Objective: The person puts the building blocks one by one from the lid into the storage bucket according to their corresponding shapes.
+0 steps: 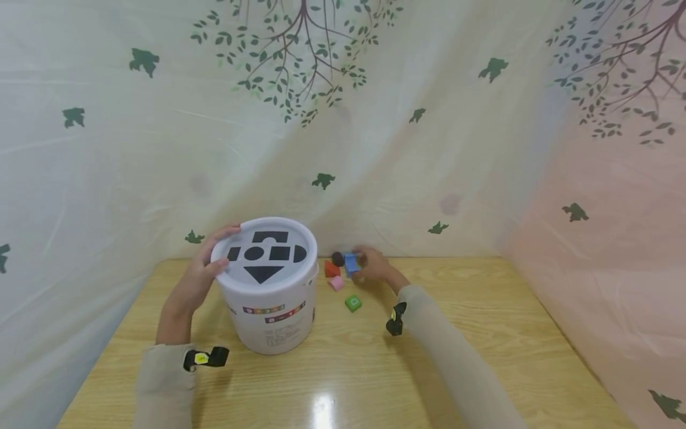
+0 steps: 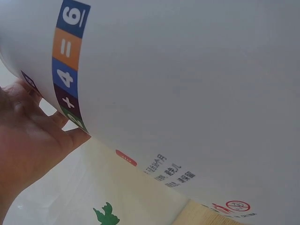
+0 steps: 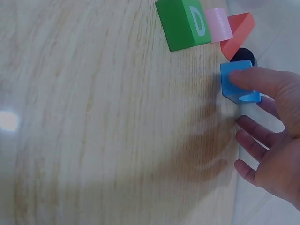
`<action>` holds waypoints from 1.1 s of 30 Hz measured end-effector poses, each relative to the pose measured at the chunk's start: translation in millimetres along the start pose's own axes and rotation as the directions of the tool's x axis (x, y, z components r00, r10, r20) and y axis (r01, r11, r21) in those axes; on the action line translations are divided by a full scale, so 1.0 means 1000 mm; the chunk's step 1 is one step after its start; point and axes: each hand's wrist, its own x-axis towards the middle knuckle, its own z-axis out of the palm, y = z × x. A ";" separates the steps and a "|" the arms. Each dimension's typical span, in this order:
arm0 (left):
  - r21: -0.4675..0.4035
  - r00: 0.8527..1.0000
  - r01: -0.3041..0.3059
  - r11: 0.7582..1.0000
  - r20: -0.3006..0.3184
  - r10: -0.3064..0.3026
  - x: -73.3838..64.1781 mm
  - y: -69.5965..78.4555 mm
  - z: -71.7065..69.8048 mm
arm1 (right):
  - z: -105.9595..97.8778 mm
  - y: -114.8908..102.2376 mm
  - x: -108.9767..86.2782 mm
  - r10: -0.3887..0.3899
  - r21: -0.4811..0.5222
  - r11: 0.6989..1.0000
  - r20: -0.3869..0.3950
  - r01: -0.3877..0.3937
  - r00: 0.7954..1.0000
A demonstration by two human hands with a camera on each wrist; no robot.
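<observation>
A white bucket (image 1: 276,325) stands upright on the left, with a lid (image 1: 261,260) that has dark shaped holes. My left hand (image 1: 202,271) rests on the lid's left rim, thumb over the edge; in the left wrist view its fingers (image 2: 70,136) lie loosely extended along the bucket's side. Right of the bucket, my right hand (image 1: 375,265) pinches a blue block (image 3: 233,77) that has a curved cut-out. The thumb lies on its face, an index finger is partly hidden behind it, and the other fingers are spread apart.
Near the blue block sit a black round block (image 1: 337,258), a red triangular block (image 1: 331,269) and a pink block (image 1: 336,283). A green block (image 1: 353,303) marked D lies closer on the wooden table (image 1: 343,375). Patterned cloth (image 1: 375,149) hangs behind the table.
</observation>
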 end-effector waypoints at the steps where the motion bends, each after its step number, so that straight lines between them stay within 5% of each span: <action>1: 0.000 1.000 0.000 1.000 0.000 0.000 0.000 0.000 0.000 | 0.000 0.001 -0.001 -0.006 0.016 1.000 0.001 0.006 1.000; 18: 0.002 1.000 0.009 1.000 -0.004 -0.009 0.000 0.000 0.001 | -0.001 0.005 -0.023 -0.028 0.228 0.973 -0.066 0.042 0.997; 24: 0.003 1.000 0.010 1.000 -0.005 -0.010 -0.001 0.001 0.001 | -0.017 -0.012 -0.037 -0.101 0.260 0.958 -0.093 0.122 0.990; 33: 0.027 0.999 0.034 0.999 -0.014 -0.034 -0.001 0.005 0.002 | -0.059 -0.068 -0.043 -0.256 0.150 0.947 -0.183 0.284 0.949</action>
